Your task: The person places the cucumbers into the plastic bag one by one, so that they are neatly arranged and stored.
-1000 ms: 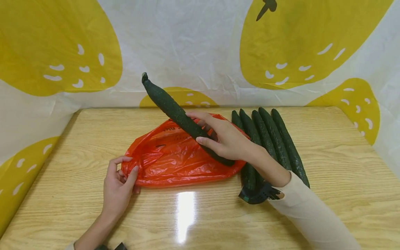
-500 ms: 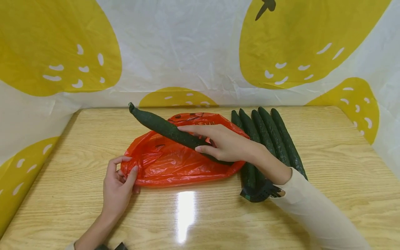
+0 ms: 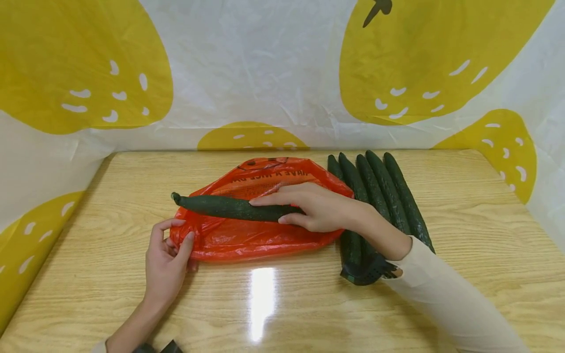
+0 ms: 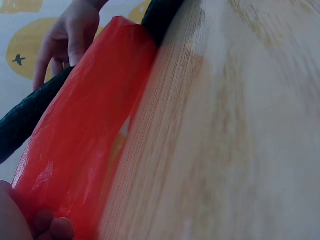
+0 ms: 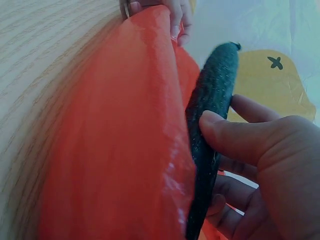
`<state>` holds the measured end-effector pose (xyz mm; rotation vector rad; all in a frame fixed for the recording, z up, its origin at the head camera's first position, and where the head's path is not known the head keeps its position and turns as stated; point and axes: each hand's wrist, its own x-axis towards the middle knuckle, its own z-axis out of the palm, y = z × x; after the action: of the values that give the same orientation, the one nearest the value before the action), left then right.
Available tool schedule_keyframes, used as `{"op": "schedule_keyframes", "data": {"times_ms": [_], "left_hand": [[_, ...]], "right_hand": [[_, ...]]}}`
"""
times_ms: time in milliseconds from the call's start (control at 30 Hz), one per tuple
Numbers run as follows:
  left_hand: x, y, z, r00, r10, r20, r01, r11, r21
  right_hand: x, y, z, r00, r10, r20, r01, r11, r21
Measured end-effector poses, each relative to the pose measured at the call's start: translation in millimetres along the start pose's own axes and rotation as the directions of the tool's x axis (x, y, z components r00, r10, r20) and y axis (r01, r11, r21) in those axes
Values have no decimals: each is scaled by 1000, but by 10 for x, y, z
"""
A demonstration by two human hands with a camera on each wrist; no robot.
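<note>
A dark green cucumber lies nearly level over the mouth of a red plastic bag, its stem end jutting past the bag's left side. My right hand grips it near its right end, thumb on one side and fingers on the other; that end is hidden by the hand. In the right wrist view the cucumber stands beside the bag's near wall, partly behind it. My left hand pinches the gathered left end of the bag between thumb and fingers.
Several more cucumbers lie side by side right of the bag, partly under the right forearm. A black wrist strap hangs by the right sleeve. A white and yellow printed cloth stands behind the wooden table.
The cucumber has swung down from a steep slant to nearly level, its stem end moving down and left. My right hand has lowered slightly with it; the left hand stays in place.
</note>
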<state>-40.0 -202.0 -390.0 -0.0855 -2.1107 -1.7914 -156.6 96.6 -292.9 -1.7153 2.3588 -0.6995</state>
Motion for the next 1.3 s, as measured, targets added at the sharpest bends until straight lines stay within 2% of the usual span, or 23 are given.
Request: {"op": "schedule_keyframes", "data": {"times_ms": [267,467,600,833,967,1300], "left_hand": [[-2,5,-13,999,19,-25,-18,1000,23],[-1,8,-79,995,-48,-84,49,999,13],[4,-1,-114,994,-74,-84,72,997,-21],[6,-16,-176,994,-65,-93,65,998,0],[7,-30,-205,994,-57,-95,55,998,-19],[-4,-48,-205,995,-32,-99,28,999,-36]], "right_hand": [[7,12,36,1000,-5,24,6,999,-33],[53,6,102,999,1,38,0,1000,-21],[67,0,145,999,19,51,-18,1000,-22],[79,-19,218,997,44,61,-45,999,11],[88,-21,252,996,55,65,-56,998,19],[95,-21,304,995,68,79,-70,997,18]]}}
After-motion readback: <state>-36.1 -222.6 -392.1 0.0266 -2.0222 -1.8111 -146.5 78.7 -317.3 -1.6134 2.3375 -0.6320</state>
